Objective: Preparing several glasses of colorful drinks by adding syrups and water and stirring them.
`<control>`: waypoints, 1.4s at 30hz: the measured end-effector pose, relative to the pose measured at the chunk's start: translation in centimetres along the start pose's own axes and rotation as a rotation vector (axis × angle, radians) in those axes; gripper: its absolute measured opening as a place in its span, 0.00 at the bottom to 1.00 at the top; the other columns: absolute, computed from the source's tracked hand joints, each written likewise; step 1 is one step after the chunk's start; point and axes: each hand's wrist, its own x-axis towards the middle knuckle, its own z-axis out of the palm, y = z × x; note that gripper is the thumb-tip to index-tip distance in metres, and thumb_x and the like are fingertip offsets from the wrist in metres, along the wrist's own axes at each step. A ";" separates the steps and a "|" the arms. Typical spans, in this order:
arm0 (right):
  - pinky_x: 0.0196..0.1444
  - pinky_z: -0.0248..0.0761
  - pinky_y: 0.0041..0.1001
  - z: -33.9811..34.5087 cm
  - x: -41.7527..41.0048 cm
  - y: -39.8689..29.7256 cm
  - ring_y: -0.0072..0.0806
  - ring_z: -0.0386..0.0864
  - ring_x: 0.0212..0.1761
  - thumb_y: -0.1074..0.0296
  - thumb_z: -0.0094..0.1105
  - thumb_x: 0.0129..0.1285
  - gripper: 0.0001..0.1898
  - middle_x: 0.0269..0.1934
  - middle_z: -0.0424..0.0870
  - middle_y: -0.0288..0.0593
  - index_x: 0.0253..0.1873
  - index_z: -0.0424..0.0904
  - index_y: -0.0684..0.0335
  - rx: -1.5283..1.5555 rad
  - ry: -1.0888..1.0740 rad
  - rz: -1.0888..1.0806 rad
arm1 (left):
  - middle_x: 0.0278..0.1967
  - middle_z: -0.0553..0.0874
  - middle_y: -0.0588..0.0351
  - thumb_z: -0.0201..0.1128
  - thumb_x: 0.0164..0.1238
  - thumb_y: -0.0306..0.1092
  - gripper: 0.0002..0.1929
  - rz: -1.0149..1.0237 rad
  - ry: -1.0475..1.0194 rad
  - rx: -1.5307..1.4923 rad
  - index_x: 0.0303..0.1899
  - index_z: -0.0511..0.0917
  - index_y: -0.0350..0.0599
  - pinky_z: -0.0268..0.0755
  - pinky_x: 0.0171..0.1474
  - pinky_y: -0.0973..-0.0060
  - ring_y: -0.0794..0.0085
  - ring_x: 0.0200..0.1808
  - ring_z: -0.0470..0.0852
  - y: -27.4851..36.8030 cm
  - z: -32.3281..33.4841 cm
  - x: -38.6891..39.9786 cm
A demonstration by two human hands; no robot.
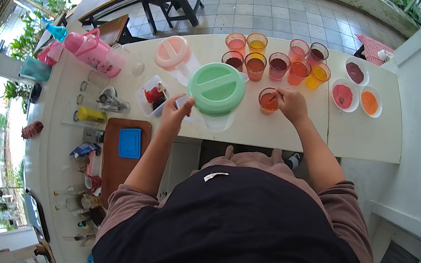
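My left hand (175, 116) is closed around what looks like the clear handle of a plastic pitcher with a mint-green lid (217, 87). The fingers partly hide that handle. With my right hand (292, 105) I grip a thin spoon or stirrer (272, 97) that dips into a glass of orange-red drink (268, 107). This glass stands apart from the others, just right of the pitcher. Behind it are several filled glasses, among them a dark red one (278, 68), an amber one (254, 67) and a yellow one (318, 77).
Bowls of purple (355, 72), pink (341, 96) and orange powder (369, 102) stand right on the white table (294, 133). Leftward are a pink-lidded pitcher (173, 53), a plastic tub (152, 96), a pink flask (95, 56), glass jars (91, 101) and a brown tray (114, 173).
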 end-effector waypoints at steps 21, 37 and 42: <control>0.38 0.70 0.38 -0.8 2.6 -0.3 0.47 0.78 0.36 0.65 0.54 0.62 0.09 0.32 0.80 0.52 0.37 0.80 0.64 -0.080 -0.287 -0.032 | 0.16 0.64 0.69 0.63 0.64 0.46 0.19 0.110 0.913 -0.121 0.19 0.68 0.50 0.55 0.27 0.82 0.84 0.19 0.60 3.5 -13.9 -12.1; 0.36 0.70 0.38 -1.0 1.6 -0.8 0.47 0.78 0.34 0.66 0.55 0.60 0.08 0.31 0.80 0.51 0.36 0.80 0.64 -0.042 -0.146 -0.014 | 0.19 0.71 0.60 0.64 0.60 0.55 0.26 0.100 1.316 0.004 0.21 0.71 0.38 0.66 0.26 0.74 0.73 0.22 0.70 -4.4 -23.1 -0.6; 0.36 0.70 0.39 -0.6 1.5 -0.8 0.47 0.78 0.34 0.66 0.55 0.60 0.08 0.29 0.80 0.51 0.36 0.80 0.63 -0.083 -0.070 0.010 | 0.22 0.74 0.57 0.63 0.60 0.57 0.28 0.023 1.349 -0.049 0.22 0.71 0.37 0.70 0.29 0.71 0.70 0.25 0.73 -6.3 -23.2 2.1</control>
